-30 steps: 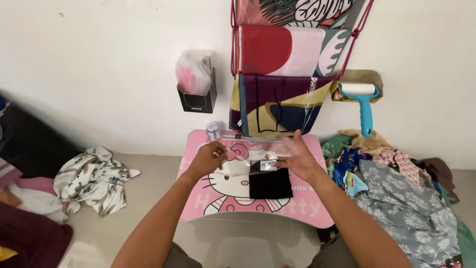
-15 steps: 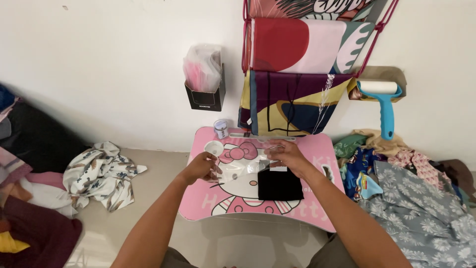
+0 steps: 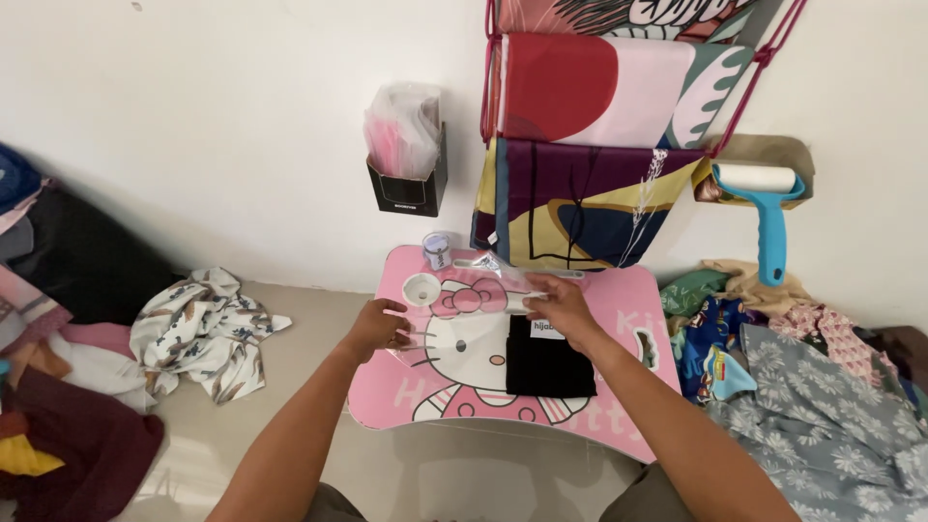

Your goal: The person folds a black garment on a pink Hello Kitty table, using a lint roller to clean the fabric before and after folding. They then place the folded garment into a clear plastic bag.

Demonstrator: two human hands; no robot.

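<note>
Both grips pinch a clear plastic sleeve point(image 3: 464, 309), stretched flat between them over the pink worktop point(image 3: 619, 406): left hand point(image 3: 379, 327) closed on its left edge, right hand point(image 3: 561, 307) on its right end. Just below the right hand lies a folded black cloth point(image 3: 547, 362). A small white cup point(image 3: 421, 288) and jar point(image 3: 437, 249) stand behind the sleeve. A lint roller point(image 3: 766, 208) hangs on the wall.

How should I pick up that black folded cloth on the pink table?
The black folded cloth lies flat on the pink table, with the right hand over its far edge. Its near edge, toward the person, looks bare, so probably come from that side: slide fingers under that edge and pinch with the thumb on top, since a flat, floppy fold offers nothing else to grip.
</note>
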